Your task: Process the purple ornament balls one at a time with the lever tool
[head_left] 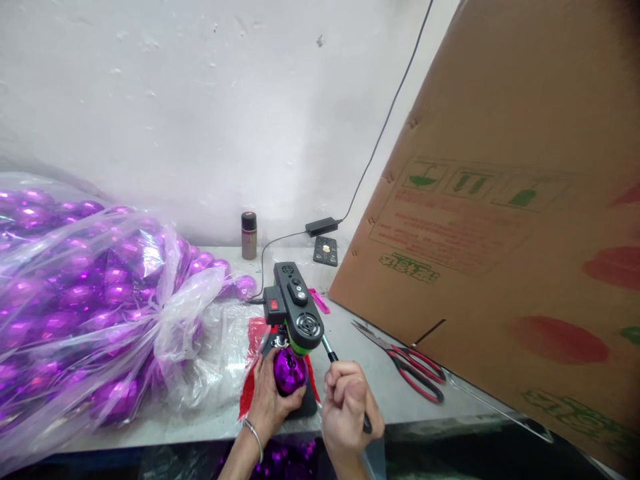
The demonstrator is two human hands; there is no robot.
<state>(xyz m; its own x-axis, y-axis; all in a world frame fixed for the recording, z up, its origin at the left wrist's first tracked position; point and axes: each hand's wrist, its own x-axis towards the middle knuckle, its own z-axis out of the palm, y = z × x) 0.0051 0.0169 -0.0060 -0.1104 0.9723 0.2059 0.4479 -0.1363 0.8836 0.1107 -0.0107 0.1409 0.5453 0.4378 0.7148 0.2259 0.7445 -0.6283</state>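
Observation:
My left hand, with a bracelet at its wrist, is closed around a shiny purple bauble. The bauble sits beneath the head of a small black-and-green bench drill press; the tool tip is hidden from view. My right hand is wrapped around the black-gripped lever on the machine's right side. Red cloth or plastic lies under the machine's dark base.
A clear plastic bag full of purple baubles fills the left. Red-handled scissors lie right, before a large cardboard box. A bottle, a power adapter and a dark flat box are near the wall. More baubles are below the table edge.

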